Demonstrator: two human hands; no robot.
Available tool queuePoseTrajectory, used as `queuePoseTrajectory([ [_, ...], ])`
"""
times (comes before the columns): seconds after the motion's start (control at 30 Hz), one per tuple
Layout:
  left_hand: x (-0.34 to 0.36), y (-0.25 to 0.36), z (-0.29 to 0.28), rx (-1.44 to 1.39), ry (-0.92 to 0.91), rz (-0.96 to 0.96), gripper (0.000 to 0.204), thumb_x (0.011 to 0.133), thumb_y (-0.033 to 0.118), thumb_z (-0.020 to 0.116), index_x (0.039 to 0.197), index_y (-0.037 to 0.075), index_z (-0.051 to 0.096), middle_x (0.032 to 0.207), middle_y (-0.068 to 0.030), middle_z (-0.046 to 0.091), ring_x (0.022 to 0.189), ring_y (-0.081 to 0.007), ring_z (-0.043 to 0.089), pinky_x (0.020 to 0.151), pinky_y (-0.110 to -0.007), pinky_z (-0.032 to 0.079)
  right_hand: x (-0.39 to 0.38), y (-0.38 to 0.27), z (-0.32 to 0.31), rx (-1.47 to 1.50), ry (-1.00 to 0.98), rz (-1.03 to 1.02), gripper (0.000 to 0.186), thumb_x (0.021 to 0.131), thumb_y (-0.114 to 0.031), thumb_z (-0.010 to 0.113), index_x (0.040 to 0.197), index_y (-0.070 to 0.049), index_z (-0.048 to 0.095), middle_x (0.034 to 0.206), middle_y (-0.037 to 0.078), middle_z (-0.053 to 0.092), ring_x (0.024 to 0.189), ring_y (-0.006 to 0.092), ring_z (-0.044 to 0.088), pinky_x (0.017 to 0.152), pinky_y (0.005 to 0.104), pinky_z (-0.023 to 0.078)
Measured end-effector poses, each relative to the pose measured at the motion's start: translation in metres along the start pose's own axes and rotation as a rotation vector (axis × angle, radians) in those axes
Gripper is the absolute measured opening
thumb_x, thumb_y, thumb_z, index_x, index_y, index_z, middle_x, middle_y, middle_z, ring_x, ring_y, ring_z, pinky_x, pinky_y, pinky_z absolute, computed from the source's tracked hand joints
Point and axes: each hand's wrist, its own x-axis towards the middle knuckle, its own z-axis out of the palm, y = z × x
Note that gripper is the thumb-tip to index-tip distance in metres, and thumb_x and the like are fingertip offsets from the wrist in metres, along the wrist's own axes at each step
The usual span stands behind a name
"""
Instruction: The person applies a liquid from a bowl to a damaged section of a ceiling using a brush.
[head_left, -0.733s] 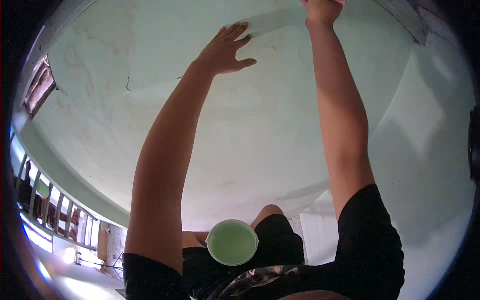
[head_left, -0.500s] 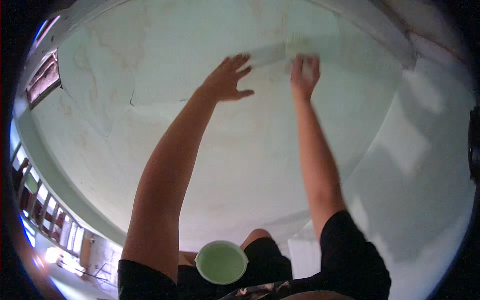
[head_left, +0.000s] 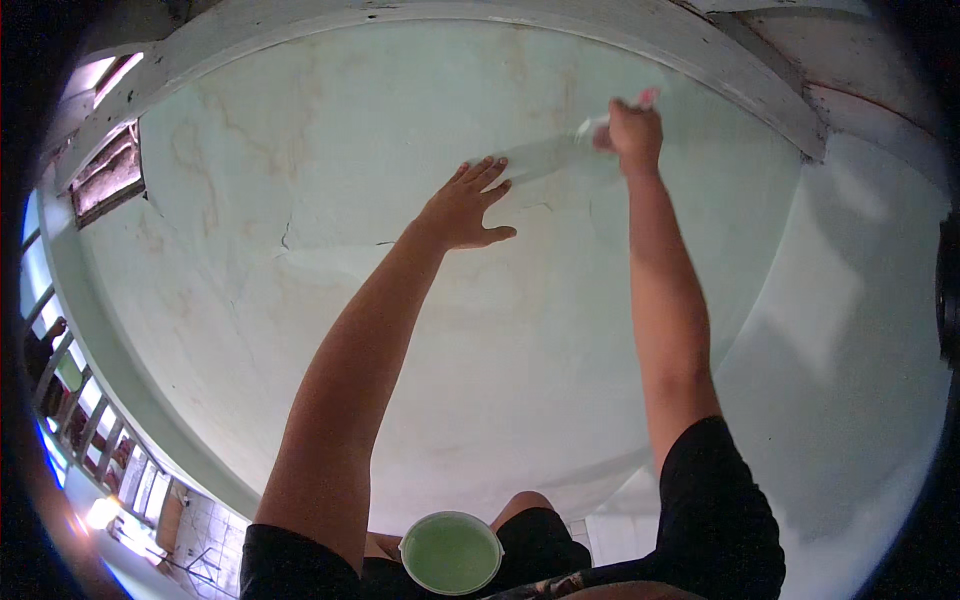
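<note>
My left hand (head_left: 470, 205) is spread with its palm against or close to the pale green wall (head_left: 440, 330), holding nothing. Farther right and higher up, my right hand (head_left: 637, 135) is closed around a paintbrush (head_left: 649, 97). The brush is smeared by motion. Its pinkish end sticks out above the fist, and a pale end shows at the fist's left side, by the wall. Low in the view, a small round bucket (head_left: 452, 553) of light green liquid sits between my arms, in front of my dark shorts.
Brownish stains and thin cracks mark the wall. A whitish beam (head_left: 440, 12) runs along its top and meets a side wall (head_left: 840, 330) at right. On the left are a small window opening (head_left: 108, 175) and a slatted railing (head_left: 85, 420), with a bright lamp (head_left: 102, 513) below.
The view has tilted upward, showing more of the beam. My right hand has turned over with the brush and shifted slightly right. My left hand stays spread at the wall.
</note>
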Motion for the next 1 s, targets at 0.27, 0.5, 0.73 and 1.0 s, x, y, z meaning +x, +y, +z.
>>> queuePoseTrajectory([
  [0.27,-0.017,-0.015,-0.002,-0.011,-0.016,-0.025,0.076,0.084,0.060,0.054,0.139,0.009,0.041,0.153,-0.0090,0.019,0.142,-0.0246,0.015,0.117,-0.041,0.013,-0.001,-0.092,0.015,0.767,0.181,-0.186,0.014,0.087,-0.008,0.056,0.084,0.002,0.045,0.078,0.018,0.062,0.069,0.0247,0.067,0.058,0.0347,0.059],
  [0.5,-0.018,-0.012,0.000,-0.035,-0.013,-0.031,0.074,0.084,0.059,0.055,0.138,0.009,0.041,0.153,-0.0077,0.019,0.142,-0.0238,0.015,0.117,-0.041,0.013,-0.019,-0.052,0.037,0.735,0.308,-0.247,0.020,0.089,-0.012,0.060,0.091,-0.003,0.042,0.089,0.013,0.059,0.076,0.0183,0.064,0.059,0.0299,0.058],
  [0.73,-0.012,-0.013,0.005,-0.058,0.017,-0.018,0.075,0.084,0.058,0.056,0.138,0.009,0.042,0.153,-0.0085,0.020,0.142,-0.0228,0.015,0.117,-0.042,0.013,-0.019,-0.026,0.034,0.663,0.295,-0.149,0.019,0.088,-0.014,0.061,0.089,-0.004,0.045,0.086,0.010,0.058,0.070,0.0159,0.062,0.052,0.0275,0.056],
  [1.0,-0.015,-0.016,0.012,-0.014,0.034,-0.036,0.075,0.083,0.059,0.055,0.138,0.009,0.043,0.153,-0.0074,0.021,0.142,-0.0218,0.015,0.117,-0.040,0.012,-0.040,-0.026,0.018,0.640,0.271,-0.143,0.019,0.088,-0.016,0.061,0.092,-0.005,0.047,0.087,0.009,0.062,0.075,0.0165,0.063,0.050,0.0290,0.054],
])
